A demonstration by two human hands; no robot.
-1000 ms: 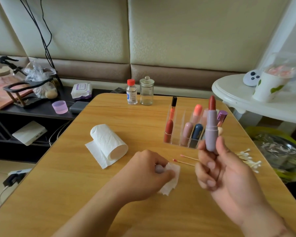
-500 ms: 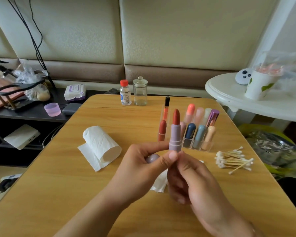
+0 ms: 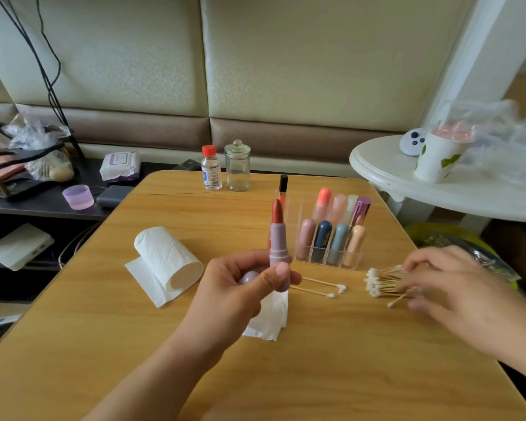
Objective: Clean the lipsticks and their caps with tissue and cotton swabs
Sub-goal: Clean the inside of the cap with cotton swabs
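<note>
My left hand holds a mauve lipstick upright by its base, with the red-brown bullet wound out. The mauve cap sits tucked in the same palm. A crumpled piece of tissue lies on the table under that hand. My right hand is out to the right, and its fingers rest on the pile of cotton swabs. Two loose cotton swabs lie between the hands.
A clear organizer with several capped lipsticks stands behind the swabs. A tissue roll lies at the left. A small red-capped bottle and a glass jar stand at the wooden table's far edge. A white round side table stands right.
The lipstick passed from my right hand to my left, which left the tissue on the table. My right hand then moved right onto the cotton swab pile.
</note>
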